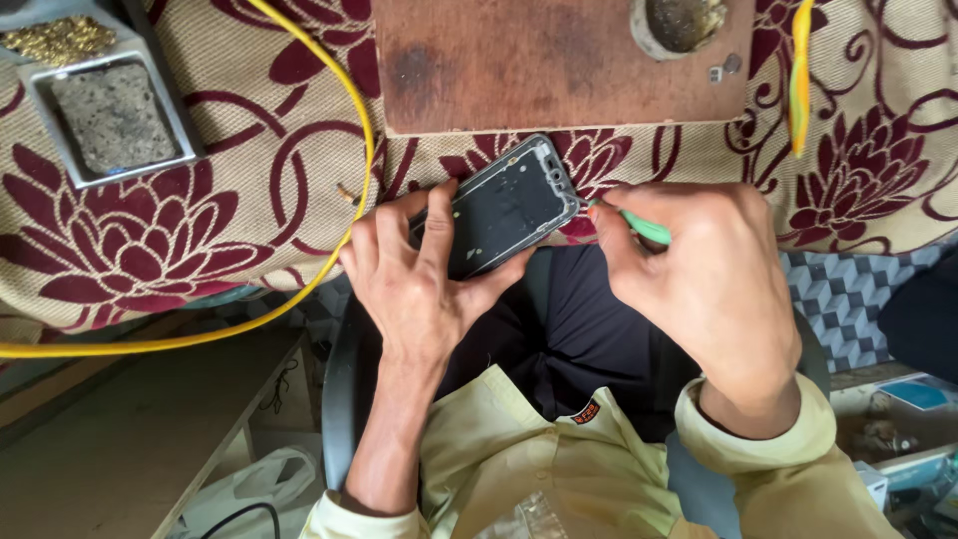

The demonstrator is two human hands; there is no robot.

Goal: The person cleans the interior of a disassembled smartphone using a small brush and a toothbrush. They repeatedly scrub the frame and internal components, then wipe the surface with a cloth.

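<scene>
while pinned against the edge of a table draped in cream cloth with maroon flowers point(150, 250), dark rectangular phone frame with its back off point(504, 208), lying tilted, one corner toward the brown wooden board point(539, 65). left hand point(419, 279) clamped around the frame's lower end, fingers spread over its face and thumb under the near edge. right hand point(709, 284) closed around a slim green-handled tool point(639, 226), tip touching the frame's right corner.

at top left, a grey metal tray point(40, 120) holding a rough grey sponge-like block point(113, 115); just beyond it, a second compartment with a gold, wiry clump point(60, 38). on the board's far edge, a round shallow cup point(681, 25) with dark, crusty contents; beside it, two tiny metal bits, too small to tell apart. yellow cable point(329, 250) curving across the cloth past the left hand. small orange tag point(586, 411) on the pale yellow shirt. at lower right, a box with a blue label point(913, 394), details unclear.
</scene>
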